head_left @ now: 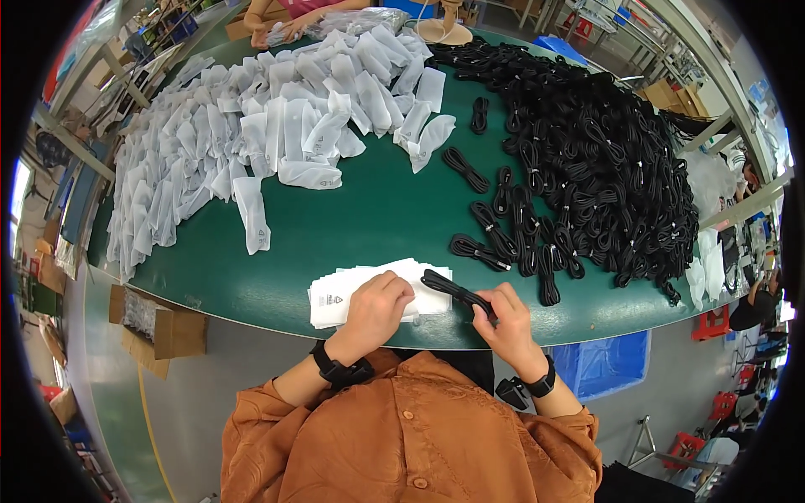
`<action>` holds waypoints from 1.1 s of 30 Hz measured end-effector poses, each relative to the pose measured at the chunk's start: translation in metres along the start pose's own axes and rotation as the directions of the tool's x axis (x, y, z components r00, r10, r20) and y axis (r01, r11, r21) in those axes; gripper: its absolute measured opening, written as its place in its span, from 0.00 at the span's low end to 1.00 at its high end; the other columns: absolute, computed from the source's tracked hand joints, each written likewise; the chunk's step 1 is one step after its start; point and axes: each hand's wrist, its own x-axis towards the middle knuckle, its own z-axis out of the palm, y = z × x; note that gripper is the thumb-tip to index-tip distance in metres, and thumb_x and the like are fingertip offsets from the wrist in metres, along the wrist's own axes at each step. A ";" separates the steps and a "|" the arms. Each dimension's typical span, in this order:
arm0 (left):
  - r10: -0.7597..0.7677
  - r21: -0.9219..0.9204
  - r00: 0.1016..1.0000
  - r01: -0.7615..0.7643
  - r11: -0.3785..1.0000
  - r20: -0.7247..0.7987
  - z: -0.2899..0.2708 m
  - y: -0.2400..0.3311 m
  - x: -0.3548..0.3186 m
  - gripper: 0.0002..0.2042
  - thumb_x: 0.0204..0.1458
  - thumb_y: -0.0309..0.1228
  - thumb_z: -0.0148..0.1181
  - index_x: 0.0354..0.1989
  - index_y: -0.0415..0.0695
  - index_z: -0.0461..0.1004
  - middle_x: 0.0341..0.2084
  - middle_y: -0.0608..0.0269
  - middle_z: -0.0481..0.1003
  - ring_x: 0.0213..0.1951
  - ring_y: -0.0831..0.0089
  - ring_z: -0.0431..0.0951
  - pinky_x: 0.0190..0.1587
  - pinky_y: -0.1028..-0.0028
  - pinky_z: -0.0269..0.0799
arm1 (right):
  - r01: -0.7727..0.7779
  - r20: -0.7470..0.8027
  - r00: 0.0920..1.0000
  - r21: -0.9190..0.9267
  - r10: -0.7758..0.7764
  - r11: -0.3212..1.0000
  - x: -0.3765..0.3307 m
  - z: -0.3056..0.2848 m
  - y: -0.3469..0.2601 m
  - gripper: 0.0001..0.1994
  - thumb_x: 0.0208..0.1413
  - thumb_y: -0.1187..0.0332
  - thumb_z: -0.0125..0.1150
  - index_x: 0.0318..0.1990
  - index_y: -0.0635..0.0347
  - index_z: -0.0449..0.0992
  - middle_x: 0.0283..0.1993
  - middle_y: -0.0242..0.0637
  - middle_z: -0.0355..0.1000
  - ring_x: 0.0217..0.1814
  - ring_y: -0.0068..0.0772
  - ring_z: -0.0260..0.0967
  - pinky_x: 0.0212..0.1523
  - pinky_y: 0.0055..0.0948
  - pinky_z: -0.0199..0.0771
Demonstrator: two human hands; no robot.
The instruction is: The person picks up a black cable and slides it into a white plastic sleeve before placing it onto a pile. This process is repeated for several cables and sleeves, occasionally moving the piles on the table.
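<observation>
A bundled black cable (451,287) is gripped near its lower right end by my right hand (508,325). Its other end reaches over the right part of a stack of flat white plastic bags (334,295), which lies at the table's near edge. Over the middle of that stack, my left hand (379,307) is closed, its fingers curled and pinched together. Whether a bag's edge is between those fingertips cannot be made out. Several tied black cables (480,251) lie just beyond my right hand.
A broad heap of filled translucent bags (285,109) covers the green table's (360,222) far left. A large pile of black cables (604,168) fills its right. Opposite, a person's hands (289,32) handle plastic bags. A cardboard box (180,331) and blue bin (599,365) stand below.
</observation>
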 end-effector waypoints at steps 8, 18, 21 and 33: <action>-0.279 -0.276 0.958 0.286 0.917 0.066 -0.008 -0.007 -0.002 0.03 0.54 0.20 0.62 0.34 0.38 0.74 0.27 0.63 0.73 0.26 0.74 0.71 0.30 0.75 0.69 | 0.329 0.100 0.944 -0.192 -0.315 0.925 0.000 -0.001 0.001 0.14 0.43 0.78 0.69 0.41 0.61 0.78 0.31 0.39 0.66 0.23 0.38 0.67 0.23 0.33 0.69; 0.205 -0.095 0.978 -0.200 0.975 0.045 -0.025 0.010 0.010 0.06 0.48 0.17 0.63 0.32 0.39 0.72 0.35 0.58 0.73 0.36 0.61 0.72 0.38 0.68 0.70 | -0.684 0.504 0.715 0.361 0.485 0.634 0.001 0.014 0.012 0.07 0.57 0.74 0.64 0.42 0.65 0.77 0.30 0.30 0.70 0.24 0.23 0.67 0.21 0.23 0.65; 0.222 -0.079 0.975 -0.220 0.972 0.026 -0.022 0.010 0.015 0.07 0.45 0.17 0.63 0.31 0.40 0.72 0.35 0.57 0.72 0.39 0.55 0.71 0.41 0.65 0.69 | -0.595 0.430 0.793 0.397 0.431 0.699 0.006 0.024 0.009 0.08 0.57 0.74 0.65 0.42 0.65 0.77 0.31 0.30 0.71 0.24 0.23 0.67 0.22 0.22 0.66; -0.088 -0.292 0.996 0.082 0.953 -0.008 -0.046 0.008 0.040 0.04 0.53 0.20 0.61 0.34 0.40 0.72 0.37 0.63 0.73 0.39 0.71 0.70 0.40 0.75 0.67 | 0.146 -0.062 0.989 0.216 -0.136 0.965 0.045 0.051 -0.023 0.17 0.47 0.75 0.75 0.44 0.64 0.74 0.38 0.40 0.71 0.31 0.32 0.71 0.32 0.27 0.74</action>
